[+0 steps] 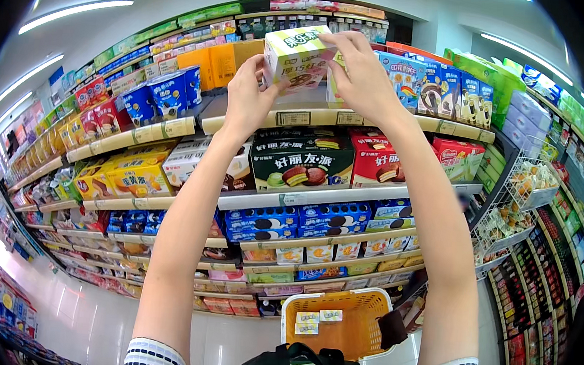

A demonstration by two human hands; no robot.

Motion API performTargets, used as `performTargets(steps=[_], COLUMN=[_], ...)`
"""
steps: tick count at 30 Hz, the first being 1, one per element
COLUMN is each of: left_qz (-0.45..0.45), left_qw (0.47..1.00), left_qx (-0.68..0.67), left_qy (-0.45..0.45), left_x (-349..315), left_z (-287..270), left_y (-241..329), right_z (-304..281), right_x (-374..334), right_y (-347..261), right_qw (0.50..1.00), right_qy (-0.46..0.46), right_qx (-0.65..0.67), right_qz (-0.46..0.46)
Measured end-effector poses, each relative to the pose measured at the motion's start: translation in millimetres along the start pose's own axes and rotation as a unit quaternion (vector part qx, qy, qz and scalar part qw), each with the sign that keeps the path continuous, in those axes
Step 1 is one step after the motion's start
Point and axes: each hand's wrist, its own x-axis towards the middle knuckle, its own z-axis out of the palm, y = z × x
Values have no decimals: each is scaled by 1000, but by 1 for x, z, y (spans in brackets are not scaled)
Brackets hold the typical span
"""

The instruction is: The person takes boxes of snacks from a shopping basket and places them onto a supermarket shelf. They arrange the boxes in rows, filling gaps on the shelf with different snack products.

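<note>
White-green box [297,58] in my grip, in front of upper shelf [324,118].
Left hand [252,97] clasps its left side, right hand [361,75] its right; yellow basket [352,328] below.

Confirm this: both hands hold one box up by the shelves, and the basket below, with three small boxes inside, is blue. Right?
Not quite: the head view shows the basket is yellow-orange, not blue. The rest stands: the left hand and the right hand hold one box up by the shelves, and three small boxes lie inside.
</note>
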Motion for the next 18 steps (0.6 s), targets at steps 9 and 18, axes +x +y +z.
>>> performTargets(steps=[9,18], left_qz=[-75,-108], left_qw=[986,972], left_qx=[-44,-90], left_qy=[-141,-190], left_x=[23,27], left_z=[15,25], left_y=[-58,-82], right_z=[33,44], right_x=[14,18], right_y=[33,39], right_qw=[986,971], right_qy=[-103,-142], right_qx=[-129,-182], right_qz=[19,59])
